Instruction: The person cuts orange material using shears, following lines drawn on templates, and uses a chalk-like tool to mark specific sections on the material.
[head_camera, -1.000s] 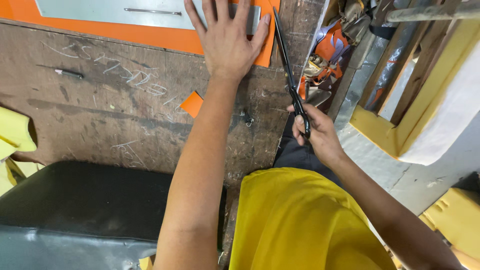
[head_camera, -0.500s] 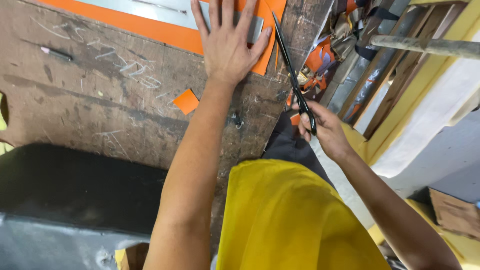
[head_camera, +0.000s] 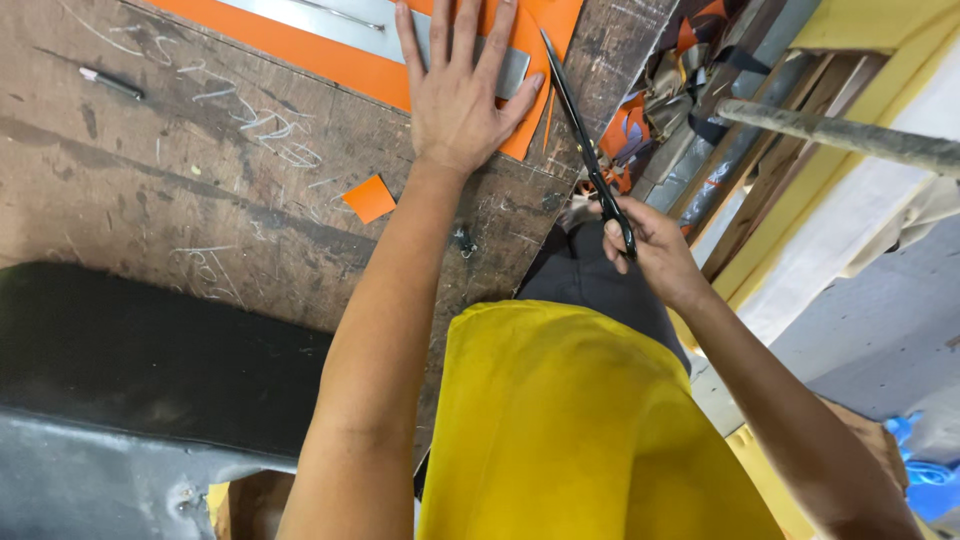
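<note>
Both hands are at the far edge of the scarred wooden surface. Left hand lies flat with fingers spread wide, pressing down on a grey metal straightedge and the orange sheet beneath it; the fingertips run off the top of the frame, and so do most of the sheet and the straightedge. Right hand is closed around the handles of long black scissors, whose blades point up and away, with the tip at the sheet's right corner. Whether the blades are parted or together is hard to tell, since they show as one dark line.

Largest in view is the person's yellow garment, which hides the lap and the near edge of the surface. A black cushioned slab lies to the lower left, partly cut off. Yellow foam and a heap of orange and grey offcuts sit to the right, too jumbled to sort out. A small orange scrap lies on the wood near the left forearm. A thin pen-like object sits far left among chalk marks.
</note>
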